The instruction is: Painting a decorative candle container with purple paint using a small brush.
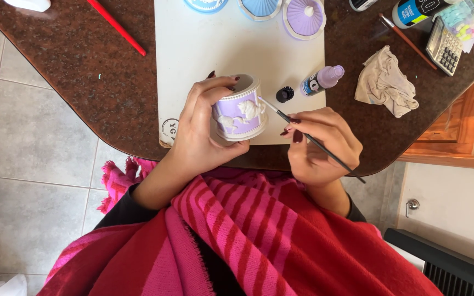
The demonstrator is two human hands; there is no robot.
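My left hand (201,129) grips a small round lilac box (241,109) with raised white relief figures and a beaded white rim, tilted on its side over the white mat (215,55). My right hand (322,145) pinches a thin dark paintbrush (314,140) whose pale tip touches the box's rim. A lilac paint bottle (323,80) lies on its side at the mat's right edge. Its black cap (285,94) stands next to it.
On the dark brown table (83,71): a crumpled beige rag (386,83), a second brush (407,39), a calculator (444,48), a red stick (116,26). Lilac lid (304,17) and two blue pieces lie at the mat's far edge. A red-pink striped shawl covers my lap.
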